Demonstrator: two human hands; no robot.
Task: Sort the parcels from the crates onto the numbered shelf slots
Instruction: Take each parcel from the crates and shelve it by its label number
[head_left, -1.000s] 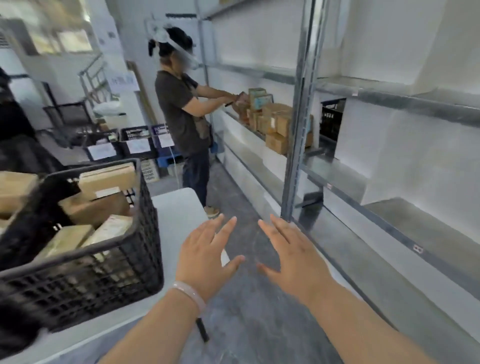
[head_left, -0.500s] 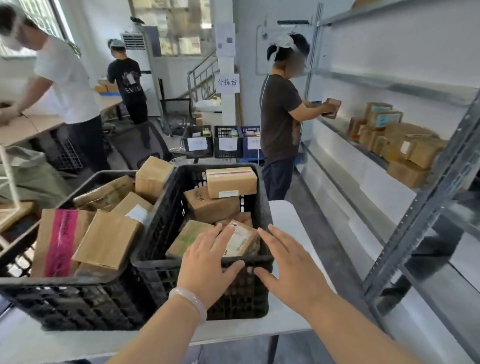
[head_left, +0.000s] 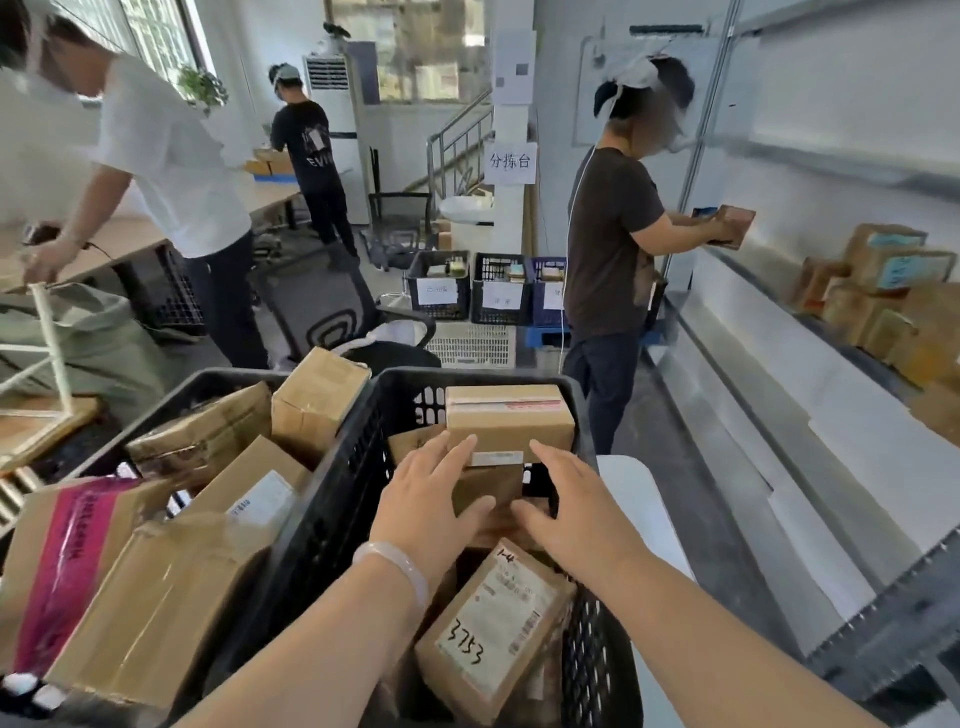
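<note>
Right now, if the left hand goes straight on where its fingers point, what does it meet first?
Probably the top box in the crate: the left hand points at its near face; depth is unclear.

The head-worn camera looks forward and down, close over the black crate (head_left: 363, 467).

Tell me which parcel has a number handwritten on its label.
The parcel nearest the camera in the right crate: its white label shows 3753 in marker.
</note>
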